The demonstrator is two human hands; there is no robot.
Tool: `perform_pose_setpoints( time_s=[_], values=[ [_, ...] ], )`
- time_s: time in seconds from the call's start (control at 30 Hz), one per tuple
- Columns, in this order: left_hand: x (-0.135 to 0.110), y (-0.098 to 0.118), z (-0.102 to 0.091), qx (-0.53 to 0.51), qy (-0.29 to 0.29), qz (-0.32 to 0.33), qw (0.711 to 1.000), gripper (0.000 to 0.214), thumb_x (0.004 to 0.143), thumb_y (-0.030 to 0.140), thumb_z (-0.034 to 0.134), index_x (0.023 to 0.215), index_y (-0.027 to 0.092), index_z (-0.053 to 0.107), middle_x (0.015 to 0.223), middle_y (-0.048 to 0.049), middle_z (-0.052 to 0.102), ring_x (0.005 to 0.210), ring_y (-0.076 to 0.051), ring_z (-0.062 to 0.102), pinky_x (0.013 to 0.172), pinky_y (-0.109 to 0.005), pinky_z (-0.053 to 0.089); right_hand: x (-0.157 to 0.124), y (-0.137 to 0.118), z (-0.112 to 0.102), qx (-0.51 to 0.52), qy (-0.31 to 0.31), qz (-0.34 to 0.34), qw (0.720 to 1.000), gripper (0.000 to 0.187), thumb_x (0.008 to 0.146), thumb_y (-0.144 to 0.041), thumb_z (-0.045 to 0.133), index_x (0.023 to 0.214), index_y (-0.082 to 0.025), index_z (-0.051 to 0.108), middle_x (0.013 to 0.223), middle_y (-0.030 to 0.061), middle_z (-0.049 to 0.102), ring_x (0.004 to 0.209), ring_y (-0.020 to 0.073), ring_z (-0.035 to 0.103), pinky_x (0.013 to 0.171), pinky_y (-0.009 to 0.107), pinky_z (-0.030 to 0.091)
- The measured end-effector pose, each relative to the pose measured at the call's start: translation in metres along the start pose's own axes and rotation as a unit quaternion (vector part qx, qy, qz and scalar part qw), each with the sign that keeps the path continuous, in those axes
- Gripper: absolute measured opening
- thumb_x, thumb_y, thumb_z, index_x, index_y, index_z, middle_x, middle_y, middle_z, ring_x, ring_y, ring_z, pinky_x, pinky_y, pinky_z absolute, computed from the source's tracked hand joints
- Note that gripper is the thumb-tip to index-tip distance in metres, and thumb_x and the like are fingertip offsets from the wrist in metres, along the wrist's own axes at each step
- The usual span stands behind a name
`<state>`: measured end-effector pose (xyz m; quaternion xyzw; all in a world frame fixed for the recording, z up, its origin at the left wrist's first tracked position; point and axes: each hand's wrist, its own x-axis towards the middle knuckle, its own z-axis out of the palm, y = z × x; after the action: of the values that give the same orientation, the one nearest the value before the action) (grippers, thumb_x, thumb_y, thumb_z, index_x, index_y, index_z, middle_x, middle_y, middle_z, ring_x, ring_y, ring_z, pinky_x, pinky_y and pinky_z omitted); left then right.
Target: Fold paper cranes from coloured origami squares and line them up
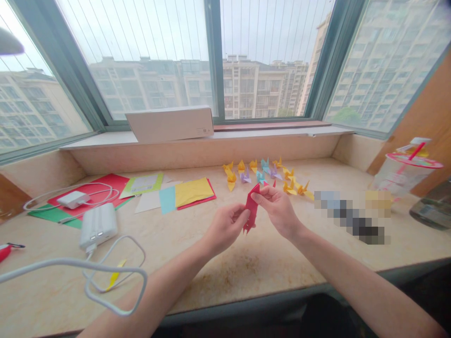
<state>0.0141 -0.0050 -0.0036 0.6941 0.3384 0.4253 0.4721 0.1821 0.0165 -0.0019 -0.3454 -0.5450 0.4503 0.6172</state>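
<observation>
A folded piece of red paper is held up between my two hands, above the stone counter. My left hand pinches its lower left edge, thumb on the face. On the upper right side, my right hand grips it between thumb and fingers. The paper's lower end splits into narrow points. Just beyond my hands stand several folded paper cranes, among them a yellow crane, a purple crane and a blue crane. Some red paper tips show behind my right hand.
Paper sheets lie left of centre, with a yellow sheet on top. A white power bank and looping white cable occupy the left. A lidded plastic cup stands right; a white box leans by the window.
</observation>
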Motion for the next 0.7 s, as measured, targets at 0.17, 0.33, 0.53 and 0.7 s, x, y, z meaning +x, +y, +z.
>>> perform_pose_setpoints(
  time_s=[0.17,0.33,0.53,0.7],
  values=[
    [0.001,0.001,0.000,-0.030,0.012,-0.031,0.999,0.027,0.090,0.038,0.064,0.089,0.011,0.068,0.077,-0.0088,0.074,0.066,-0.018,0.070,0.058,-0.025,0.052,-0.001,-0.001,0.000,-0.004,-0.021,0.007,1.000,0.032,0.075,-0.049,0.080,0.076,-0.019,0.067,0.075,0.0018,0.073,0.068,0.0153,0.065,0.067,0.029,0.052],
    [0.004,-0.002,-0.004,-0.027,-0.017,-0.038,0.999,0.018,0.087,0.029,0.067,0.081,0.012,0.067,0.069,-0.0046,0.071,0.057,-0.013,0.064,0.052,-0.021,0.045,-0.003,-0.003,0.000,-0.023,0.013,0.000,1.000,0.034,0.077,-0.052,0.077,0.075,-0.019,0.069,0.070,0.0017,0.072,0.063,0.0153,0.064,0.064,0.029,0.051],
    [0.003,-0.001,-0.007,-0.040,-0.036,-0.048,0.997,0.017,0.085,0.028,0.067,0.082,0.012,0.066,0.071,-0.0062,0.072,0.061,-0.016,0.068,0.054,-0.022,0.048,-0.002,0.001,-0.003,-0.036,0.030,0.009,0.999,0.033,0.076,-0.052,0.078,0.082,-0.019,0.075,0.076,0.0035,0.075,0.067,0.0168,0.065,0.066,0.031,0.051],
    [0.004,0.004,-0.009,-0.024,-0.071,-0.073,0.994,0.015,0.086,0.024,0.065,0.080,0.011,0.067,0.068,-0.0056,0.072,0.058,-0.014,0.067,0.054,-0.021,0.047,-0.001,0.001,-0.007,-0.057,0.044,-0.006,0.997,0.029,0.079,-0.047,0.076,0.074,-0.019,0.075,0.067,0.0008,0.071,0.062,0.0138,0.061,0.064,0.027,0.048]
  ],
)
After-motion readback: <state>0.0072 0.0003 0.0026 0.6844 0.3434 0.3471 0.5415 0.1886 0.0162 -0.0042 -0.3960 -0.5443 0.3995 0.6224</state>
